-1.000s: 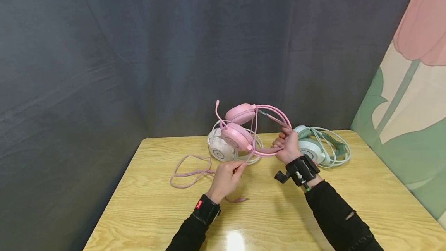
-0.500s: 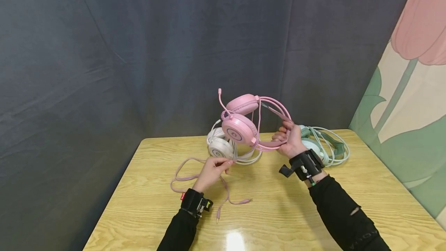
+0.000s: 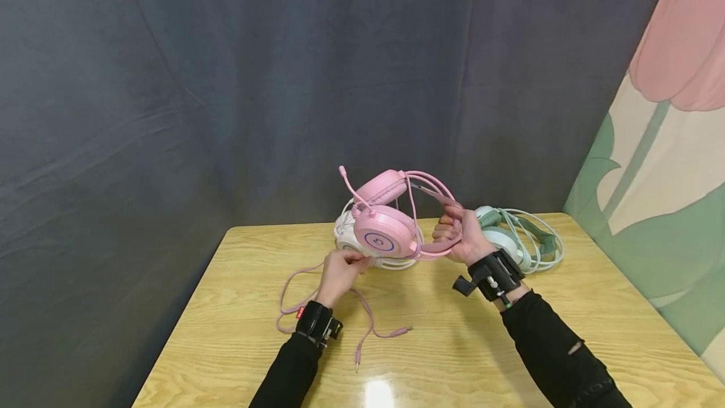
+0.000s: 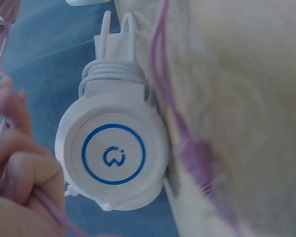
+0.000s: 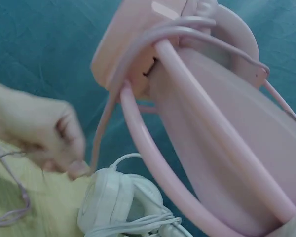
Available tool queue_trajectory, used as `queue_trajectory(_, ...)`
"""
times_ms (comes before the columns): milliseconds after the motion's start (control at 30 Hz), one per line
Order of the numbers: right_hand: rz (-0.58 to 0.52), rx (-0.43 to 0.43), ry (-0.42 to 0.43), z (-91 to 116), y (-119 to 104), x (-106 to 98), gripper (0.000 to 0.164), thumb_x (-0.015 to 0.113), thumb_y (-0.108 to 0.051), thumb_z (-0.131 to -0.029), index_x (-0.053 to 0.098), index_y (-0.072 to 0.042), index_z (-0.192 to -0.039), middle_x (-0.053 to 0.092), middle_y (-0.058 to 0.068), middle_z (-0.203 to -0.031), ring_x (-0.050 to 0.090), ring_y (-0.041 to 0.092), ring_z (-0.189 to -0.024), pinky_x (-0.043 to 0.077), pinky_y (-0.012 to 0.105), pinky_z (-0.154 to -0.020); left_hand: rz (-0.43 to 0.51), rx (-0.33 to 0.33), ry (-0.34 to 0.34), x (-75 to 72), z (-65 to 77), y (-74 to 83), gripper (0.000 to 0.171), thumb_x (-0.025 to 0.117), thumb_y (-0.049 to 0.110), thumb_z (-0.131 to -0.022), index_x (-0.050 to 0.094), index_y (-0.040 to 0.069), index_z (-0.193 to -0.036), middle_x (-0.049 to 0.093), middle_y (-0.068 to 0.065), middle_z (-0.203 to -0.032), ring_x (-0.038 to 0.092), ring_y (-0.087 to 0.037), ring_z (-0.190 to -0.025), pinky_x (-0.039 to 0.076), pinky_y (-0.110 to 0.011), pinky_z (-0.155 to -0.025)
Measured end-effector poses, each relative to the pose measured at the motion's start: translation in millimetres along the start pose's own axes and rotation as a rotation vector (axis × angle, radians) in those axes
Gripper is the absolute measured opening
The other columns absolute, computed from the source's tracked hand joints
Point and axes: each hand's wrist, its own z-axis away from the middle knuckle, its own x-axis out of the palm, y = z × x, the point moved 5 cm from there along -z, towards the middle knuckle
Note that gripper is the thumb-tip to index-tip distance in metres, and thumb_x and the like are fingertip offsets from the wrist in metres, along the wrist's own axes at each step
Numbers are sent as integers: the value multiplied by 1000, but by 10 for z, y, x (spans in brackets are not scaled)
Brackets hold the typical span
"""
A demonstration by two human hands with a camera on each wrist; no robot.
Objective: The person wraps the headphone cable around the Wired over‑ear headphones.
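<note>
My right hand (image 3: 464, 238) grips the headband of a pink headset (image 3: 382, 235), holding it in the air with its ear cups to the left and the microphone boom pointing up-left. One strand of its cable is wound over the headband near the lower ear cup. My left hand (image 3: 342, 276), below that ear cup, pinches the pink cable (image 5: 97, 133) between thumb and fingers. In the left wrist view the cable (image 4: 56, 212) also passes through the curled fingers. The cable's splitter (image 4: 195, 158) hangs in front of that camera. Two plugs (image 3: 401, 331) lie on the table.
Behind the pink headset, a white headset (image 4: 113, 153) with its cable wrapped round it stands on the wooden table (image 3: 226, 307). A green and white headset (image 3: 546, 247) lies to the right of my right hand. Dark curtain (image 3: 340, 80) hangs along the table's back edge.
My left hand has moved left along the cable, drawing a strand away from the headset. The pink headset rose, then came down and slightly left in my right hand.
</note>
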Motion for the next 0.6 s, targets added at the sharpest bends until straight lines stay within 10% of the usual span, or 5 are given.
queue_trajectory(233, 177, 91, -119, -23, 66, 27, 44, 23, -38, -106, 19, -19, -65, 10, -11, -64, 9, 3, -56, 15, 21, -51, -294, 194, 117, -166, -155, 228, 23, 62, -8, -76, 59, 5, -57, 50, 0, -53, 41, -9, -51, 33, -23, -49)
queue_trajectory(433, 243, 122, -264, -20, 53, 78, 43, 18, -35, -106, 20, -19, -66, 8, -10, -63, 7, 3, -54, 10, 20, -53, -323, 285, -35, -361, -282, 237, 8, 66, -4, -82, 68, 3, -78, 63, -7, -72, 51, -14, -65, 42, -26, -59)
queue_trajectory(600, 301, 125, -337, -21, 0, 107, 41, 24, -31, -105, 21, -18, -67, 8, -9, -63, 7, 4, -53, 10, 20, -52, -345, 303, -30, -559, -461, 197, 12, 71, 12, -89, 77, 5, -96, 73, -6, -88, 62, -14, -74, 48, -28, -66)
